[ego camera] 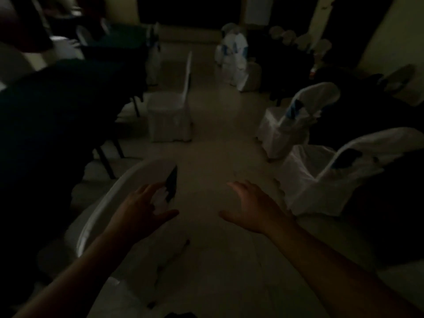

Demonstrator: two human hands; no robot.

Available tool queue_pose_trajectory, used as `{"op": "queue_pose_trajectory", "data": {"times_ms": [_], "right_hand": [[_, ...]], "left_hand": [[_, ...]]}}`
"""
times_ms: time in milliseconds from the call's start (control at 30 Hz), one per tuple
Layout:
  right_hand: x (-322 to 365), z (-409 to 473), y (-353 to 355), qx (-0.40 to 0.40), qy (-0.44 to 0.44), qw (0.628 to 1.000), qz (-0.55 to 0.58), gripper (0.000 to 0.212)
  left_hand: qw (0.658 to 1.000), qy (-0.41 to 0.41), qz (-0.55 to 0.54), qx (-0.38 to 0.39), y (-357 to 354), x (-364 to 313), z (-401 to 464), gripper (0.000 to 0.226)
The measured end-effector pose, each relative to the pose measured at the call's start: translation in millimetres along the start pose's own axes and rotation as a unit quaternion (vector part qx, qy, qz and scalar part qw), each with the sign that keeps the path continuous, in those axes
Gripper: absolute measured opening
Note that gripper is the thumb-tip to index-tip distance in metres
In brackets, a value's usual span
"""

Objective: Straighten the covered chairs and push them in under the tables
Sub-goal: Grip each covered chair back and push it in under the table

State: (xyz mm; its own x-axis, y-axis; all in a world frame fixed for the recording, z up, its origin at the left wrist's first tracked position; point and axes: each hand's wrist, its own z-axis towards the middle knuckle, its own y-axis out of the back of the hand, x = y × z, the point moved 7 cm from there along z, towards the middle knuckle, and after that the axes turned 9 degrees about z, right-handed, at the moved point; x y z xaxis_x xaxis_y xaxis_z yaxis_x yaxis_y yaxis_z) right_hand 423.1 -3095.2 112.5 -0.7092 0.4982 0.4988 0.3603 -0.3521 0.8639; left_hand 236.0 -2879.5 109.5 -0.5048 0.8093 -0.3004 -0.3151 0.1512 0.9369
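The room is dim. A white-covered chair (119, 193) stands close at lower left, its curved back top below my left hand (142, 212), which hovers open over the back near a dark sash. My right hand (250, 207) is open over bare floor, touching nothing. A dark-clothed table (57, 115) fills the left side. Another covered chair (169, 113) stands pulled out from that table farther ahead. On the right, two covered chairs (296, 115) (339, 171) with blue sashes sit at a dark table (378, 125).
A pale floor aisle (220, 138) runs between the table rows. More covered chairs (236, 56) stand at the far end by another dark table (282, 56). Black table legs (107, 161) show at the left.
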Motion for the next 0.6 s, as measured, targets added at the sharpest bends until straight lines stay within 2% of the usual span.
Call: {"op": "queue_pose_trajectory", "data": {"times_ms": [100,300,600], "right_hand": [[10.6,51.8,-4.0,0.034,0.071,0.997,0.000,0.098],[55.4,148.9,-32.7,0.092,0.193,0.977,0.007,0.097],[119.1,234.6,-87.2,0.168,0.339,0.926,-0.004,0.094]], "left_hand": [[0.996,0.068,0.029,-0.050,20.3,15.9,2.7,0.094],[0.976,0.198,0.041,-0.085,29.8,72.3,12.2,0.093],[0.932,0.359,0.022,-0.047,2.1,135.2,-7.8,0.108]]}}
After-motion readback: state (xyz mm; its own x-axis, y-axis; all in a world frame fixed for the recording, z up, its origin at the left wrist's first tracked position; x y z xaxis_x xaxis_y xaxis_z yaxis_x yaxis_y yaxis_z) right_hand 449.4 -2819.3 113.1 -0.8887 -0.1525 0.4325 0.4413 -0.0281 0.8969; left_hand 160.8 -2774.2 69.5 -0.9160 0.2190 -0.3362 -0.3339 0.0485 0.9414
